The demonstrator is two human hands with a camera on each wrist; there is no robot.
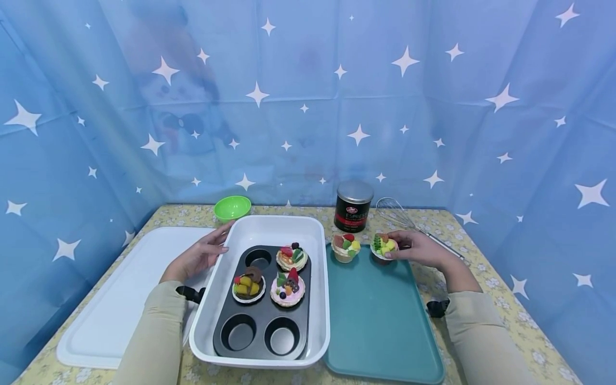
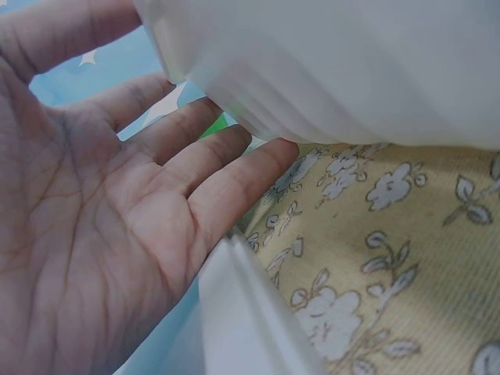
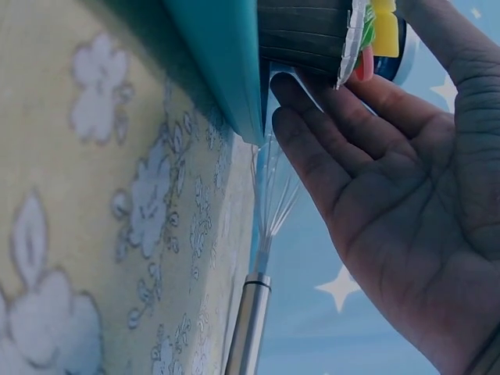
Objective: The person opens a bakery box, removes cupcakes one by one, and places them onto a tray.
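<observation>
- Right hand [image 1: 423, 248]: fingers and thumb curl lightly around the dark-cased fruit tart [image 1: 384, 247], touching its far side. The wrist view shows the fingers against the case, palm open; I judge it a loose grip.
- The tart stands upright at the far edge of the teal tray [image 1: 380, 321], just beside a second tart [image 1: 346, 247].
- Left hand [image 1: 199, 255]: fingers spread and straight, resting against the left rim of the white dish [image 1: 269, 227].
- The muffin tin [image 1: 262, 302] in that dish lies left of the held tart; three cups are unfilled.
- The right hand is the nearer one.

teal tray [image 1: 380, 321], white dish [image 1: 269, 227], yellow floral tablecloth [image 1: 486, 278], seemingly black muffin tin [image 1: 262, 326].
</observation>
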